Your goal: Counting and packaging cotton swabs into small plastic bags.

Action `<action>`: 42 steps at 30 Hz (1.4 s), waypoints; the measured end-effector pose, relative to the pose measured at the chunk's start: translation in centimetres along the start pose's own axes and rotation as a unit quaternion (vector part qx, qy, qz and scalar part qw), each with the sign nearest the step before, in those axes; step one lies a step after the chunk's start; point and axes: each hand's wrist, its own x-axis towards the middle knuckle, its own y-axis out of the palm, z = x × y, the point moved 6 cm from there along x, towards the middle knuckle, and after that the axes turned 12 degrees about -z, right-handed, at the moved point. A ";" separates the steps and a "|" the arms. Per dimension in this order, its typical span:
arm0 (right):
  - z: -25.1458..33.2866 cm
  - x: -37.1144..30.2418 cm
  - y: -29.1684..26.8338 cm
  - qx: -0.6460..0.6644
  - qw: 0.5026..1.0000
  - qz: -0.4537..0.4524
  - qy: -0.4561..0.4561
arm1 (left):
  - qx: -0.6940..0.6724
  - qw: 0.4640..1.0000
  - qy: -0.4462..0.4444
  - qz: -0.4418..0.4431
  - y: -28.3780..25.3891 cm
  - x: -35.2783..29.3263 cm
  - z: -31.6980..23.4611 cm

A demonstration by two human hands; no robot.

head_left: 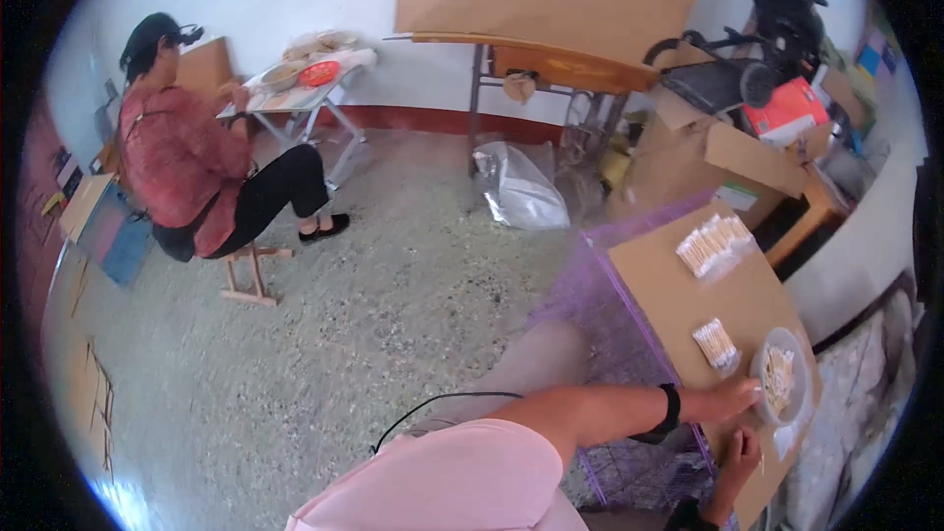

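A round, pale, see-through bowl [805, 388] holding loose cotton swabs [778, 380] stands on a cardboard-topped table [657, 270]. My left hand [730, 399] is at the bowl's near left rim, its fingers drawn together; what they hold, if anything, is too small to make out. Just below, my right hand [744, 452] is closed, and a thin pale stick like a cotton swab shows at its fingertips. One small clear bag of cotton swabs [717, 345] lies left of the bowl. Farther off sits a pile of similar bags [715, 245]. A clear plastic piece [786, 439] lies by the bowl.
Purple wire mesh [629, 305] forms the table's side. Opened cardboard boxes [737, 162] stand beyond it. A silver bag [519, 187] rests on the floor. At the far left another person [187, 152] sits on a wooden stool [252, 275] by a white table [295, 96] with a red basket [319, 73].
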 end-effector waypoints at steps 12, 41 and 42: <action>6.0 5.3 -3.6 -0.055 0.998 0.017 0.003 | 0.002 0.985 -0.166 0.038 -2.1 -0.7 -1.8; -1.2 17.1 0.0 -0.241 0.940 0.145 -0.192 | 0.115 0.964 -0.222 0.093 0.0 -1.7 -2.3; -1.1 16.8 -0.2 -0.233 0.944 0.139 -0.186 | 0.116 0.964 -0.222 0.093 0.1 -1.7 -2.4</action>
